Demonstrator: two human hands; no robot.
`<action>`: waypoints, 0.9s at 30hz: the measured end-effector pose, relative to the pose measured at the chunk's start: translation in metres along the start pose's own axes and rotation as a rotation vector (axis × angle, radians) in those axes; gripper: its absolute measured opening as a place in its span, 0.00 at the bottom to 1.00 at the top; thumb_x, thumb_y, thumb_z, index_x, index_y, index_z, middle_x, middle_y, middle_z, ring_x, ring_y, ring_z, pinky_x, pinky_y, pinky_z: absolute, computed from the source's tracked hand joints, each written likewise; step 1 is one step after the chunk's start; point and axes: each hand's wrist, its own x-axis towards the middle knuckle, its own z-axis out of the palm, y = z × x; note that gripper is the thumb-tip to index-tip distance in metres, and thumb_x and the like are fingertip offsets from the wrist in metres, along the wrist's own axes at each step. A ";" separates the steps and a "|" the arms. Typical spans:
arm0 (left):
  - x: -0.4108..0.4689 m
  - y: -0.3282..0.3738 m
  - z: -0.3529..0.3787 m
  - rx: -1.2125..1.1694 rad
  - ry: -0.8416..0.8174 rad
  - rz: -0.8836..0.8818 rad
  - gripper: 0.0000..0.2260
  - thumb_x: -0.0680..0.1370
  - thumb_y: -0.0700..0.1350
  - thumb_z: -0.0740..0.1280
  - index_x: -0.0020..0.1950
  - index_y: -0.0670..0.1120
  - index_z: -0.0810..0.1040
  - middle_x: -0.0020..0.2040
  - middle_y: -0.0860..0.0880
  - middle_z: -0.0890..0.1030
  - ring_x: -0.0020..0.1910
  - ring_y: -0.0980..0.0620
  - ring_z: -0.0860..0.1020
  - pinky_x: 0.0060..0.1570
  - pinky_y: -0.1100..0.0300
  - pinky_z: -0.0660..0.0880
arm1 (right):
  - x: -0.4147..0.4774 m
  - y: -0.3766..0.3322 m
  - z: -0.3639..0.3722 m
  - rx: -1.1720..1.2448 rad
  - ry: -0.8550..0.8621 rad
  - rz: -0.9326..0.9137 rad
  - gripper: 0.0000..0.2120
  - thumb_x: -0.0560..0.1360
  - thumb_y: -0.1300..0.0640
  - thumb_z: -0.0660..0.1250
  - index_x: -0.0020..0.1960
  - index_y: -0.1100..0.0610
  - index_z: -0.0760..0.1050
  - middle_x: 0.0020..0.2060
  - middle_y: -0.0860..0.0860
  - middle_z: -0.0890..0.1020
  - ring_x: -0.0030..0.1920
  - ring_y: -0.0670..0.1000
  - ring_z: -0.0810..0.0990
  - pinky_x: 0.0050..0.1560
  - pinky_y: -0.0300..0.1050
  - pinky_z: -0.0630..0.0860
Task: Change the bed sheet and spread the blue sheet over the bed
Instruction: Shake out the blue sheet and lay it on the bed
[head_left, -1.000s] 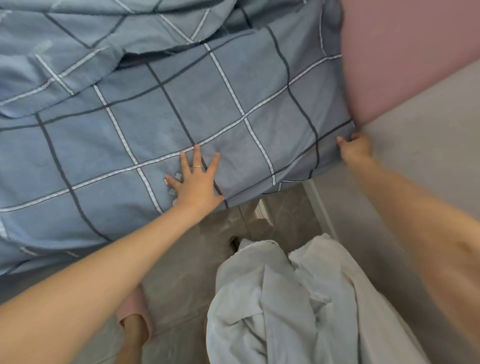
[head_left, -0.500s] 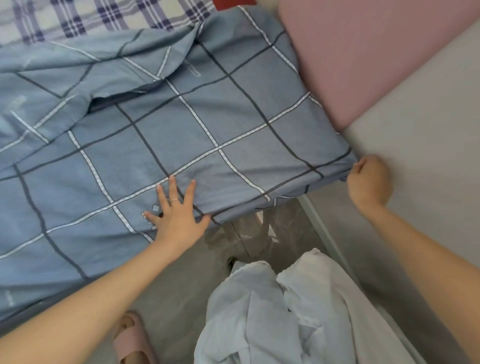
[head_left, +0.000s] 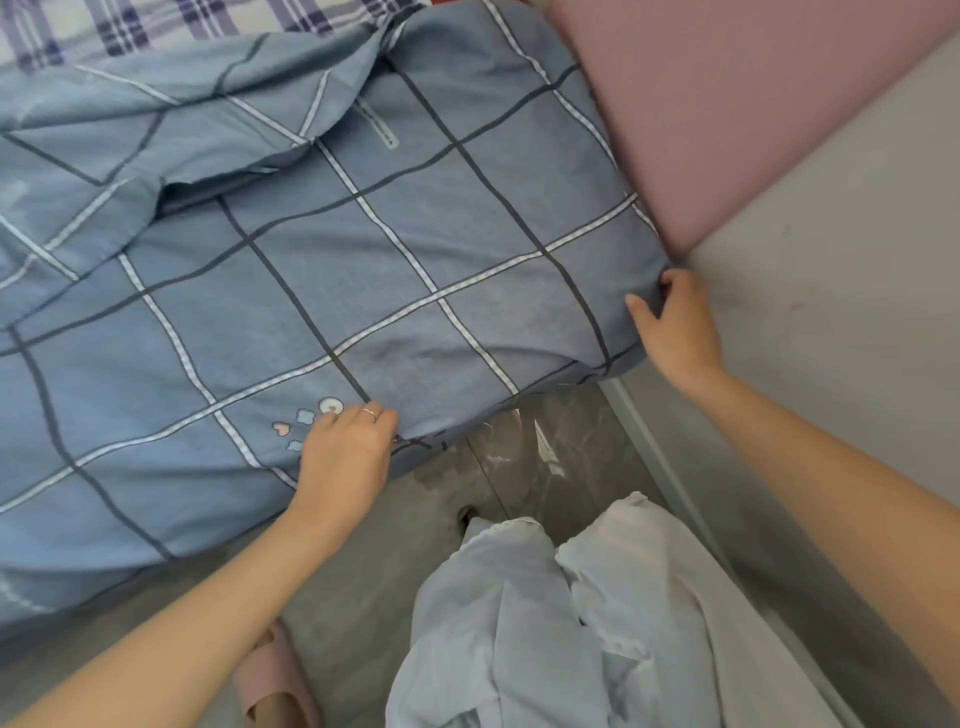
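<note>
The blue sheet (head_left: 405, 270) lies over the bed, its near edge running from the left hand (head_left: 345, 452) to the right hand (head_left: 675, 327), its length stretching on past the left. The left hand curls onto that edge. The right grips the corner beside the pink headboard (head_left: 753, 104).

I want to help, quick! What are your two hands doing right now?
Left hand: fingers curled, gripping the blue sheet at its near edge.
Right hand: gripping the blue sheet's corner.

Right fingers (head_left: 678, 283) behind blue sheet (head_left: 415, 234), slipper (head_left: 275, 680) cropped
</note>
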 end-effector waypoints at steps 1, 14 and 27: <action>-0.004 0.001 0.000 -0.009 0.009 0.014 0.14 0.59 0.31 0.76 0.32 0.43 0.73 0.30 0.46 0.74 0.28 0.43 0.75 0.28 0.56 0.68 | 0.005 -0.002 -0.001 -0.023 0.011 -0.014 0.15 0.77 0.53 0.64 0.59 0.62 0.70 0.58 0.60 0.73 0.57 0.60 0.74 0.52 0.51 0.70; -0.021 0.001 0.001 -0.113 -0.025 -0.068 0.17 0.53 0.28 0.74 0.32 0.43 0.72 0.28 0.49 0.73 0.22 0.45 0.73 0.22 0.66 0.53 | -0.015 0.013 -0.026 -0.325 0.268 -0.204 0.07 0.77 0.59 0.61 0.44 0.63 0.73 0.42 0.64 0.78 0.40 0.65 0.76 0.35 0.49 0.65; -0.007 -0.030 -0.007 -0.200 -0.003 -0.412 0.44 0.65 0.59 0.75 0.75 0.50 0.59 0.73 0.40 0.56 0.74 0.37 0.51 0.63 0.28 0.55 | -0.038 -0.075 0.044 -0.615 -0.231 -1.355 0.25 0.78 0.48 0.53 0.74 0.51 0.62 0.72 0.54 0.67 0.72 0.57 0.63 0.71 0.55 0.53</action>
